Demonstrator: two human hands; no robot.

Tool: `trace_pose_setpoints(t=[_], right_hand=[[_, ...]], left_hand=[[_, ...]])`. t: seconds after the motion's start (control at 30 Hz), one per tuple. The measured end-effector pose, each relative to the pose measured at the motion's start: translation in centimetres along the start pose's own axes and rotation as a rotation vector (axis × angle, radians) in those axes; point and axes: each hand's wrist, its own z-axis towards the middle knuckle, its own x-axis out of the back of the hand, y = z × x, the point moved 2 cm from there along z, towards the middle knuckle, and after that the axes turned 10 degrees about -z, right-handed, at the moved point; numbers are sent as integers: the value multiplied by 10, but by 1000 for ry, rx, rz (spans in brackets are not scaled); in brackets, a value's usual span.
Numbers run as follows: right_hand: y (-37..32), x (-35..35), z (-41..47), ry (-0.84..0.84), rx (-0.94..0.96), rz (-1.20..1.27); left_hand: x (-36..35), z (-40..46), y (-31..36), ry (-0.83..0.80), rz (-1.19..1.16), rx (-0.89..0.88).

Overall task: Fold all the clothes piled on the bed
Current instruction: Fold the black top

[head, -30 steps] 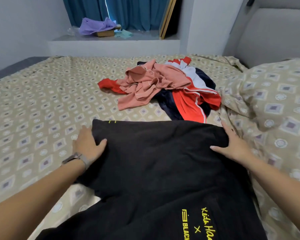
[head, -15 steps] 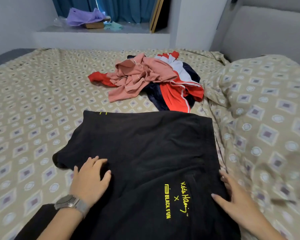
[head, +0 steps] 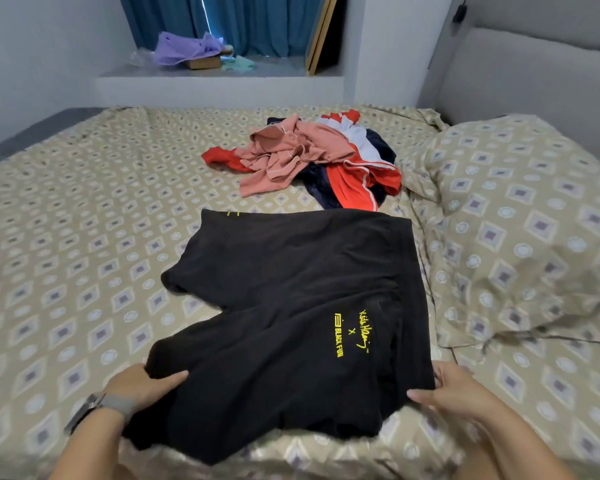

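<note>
Now: 2 hands | 1 black shirt (head: 291, 306) | 1 clothes pile (head: 312, 161)

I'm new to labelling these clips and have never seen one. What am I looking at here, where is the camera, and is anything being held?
There is no machine: a person works with two bare hands. The single picture comes from a wide-angle camera worn on the head, looking forward and down, so the arms enter from the bottom edge. The surface is a bed with a patterned sheet. A black garment with yellow print lies spread on it. The left hand, with a watch on its wrist, has its thumb on the garment's near left corner; the right hand is at the near right corner. Each looks like a grip on the fabric edge. Farther off lies an unfolded pile of pink, red and navy clothes, with a pillow on the right.
</note>
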Motion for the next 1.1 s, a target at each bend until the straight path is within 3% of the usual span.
trace_pose_setpoints(t=[0.07,0.13,0.23,0.3,0.37,0.43,0.53,0.63,0.77,0.87,0.97,1.1], right_hand=[[-2,-6,-6,88,31,-59],[-9,-7,-19,162,26,20],[-17,6,-44,310,-44,374],[-12,16,-57,443,-71,455],[-3,24,-65,606,-149,347],[3,26,-66,719,-255,125],[9,17,-58,576,-316,-126],[20,4,-48,372,-383,-435],[12,1,-51,470,-300,-459],[12,-2,-45,335,-306,-483],[3,-8,-43,148,-364,-548],[-3,-6,-40,74,-360,-406]], left_hand=[[2,-3,-13,-139,-79,-77],[3,-11,-16,-154,-135,-223],[12,-24,-13,23,-459,-386],[22,-27,-19,197,-729,-361],[28,-28,-27,279,-932,-320],[30,-27,-30,245,-1093,-283],[29,-23,-29,-5,-1260,-322],[19,-20,-27,-142,-1091,-311],[2,-4,-41,-45,-674,-75],[0,-10,-48,6,-326,-40],[-14,-24,-50,-276,-180,52],[-38,-49,-51,-643,35,96]])
